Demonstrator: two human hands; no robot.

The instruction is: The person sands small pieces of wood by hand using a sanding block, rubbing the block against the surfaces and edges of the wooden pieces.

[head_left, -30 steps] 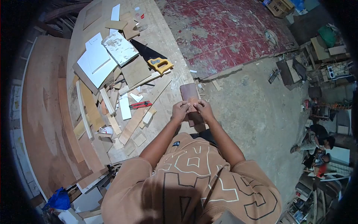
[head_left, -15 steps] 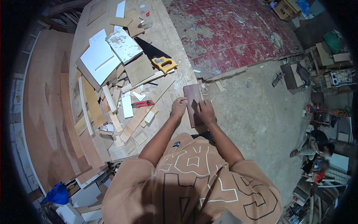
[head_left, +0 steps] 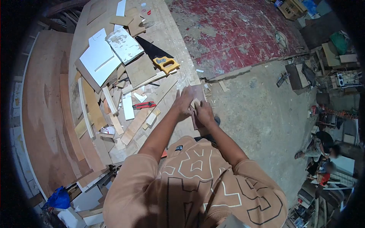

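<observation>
A narrow reddish-brown board (head_left: 197, 92) lies lengthwise at the right edge of the wooden worktable. My left hand (head_left: 184, 102) rests over the board's left side, its fingers stretched forward and the thumb apart, pointing back. On the right side of the board, my right hand (head_left: 204, 114) has its fingers bent inward and closed, close to my left hand. A small pale patch shows between the two hands; I cannot make out what it is. Both hands cover the board's middle, while its far end and near end show.
To the left lie a red utility knife (head_left: 144, 105), wood offcuts (head_left: 135, 124) and white panels (head_left: 99, 62). A handsaw with a yellow handle (head_left: 166, 64) lies farther up the worktable (head_left: 173, 32). Concrete floor (head_left: 251, 110) drops away on the right, where people (head_left: 323, 148) sit.
My left hand has moved forward and right onto the board, its fingers now reaching along it. My right hand has shifted slightly left and back, closer to the left one.
</observation>
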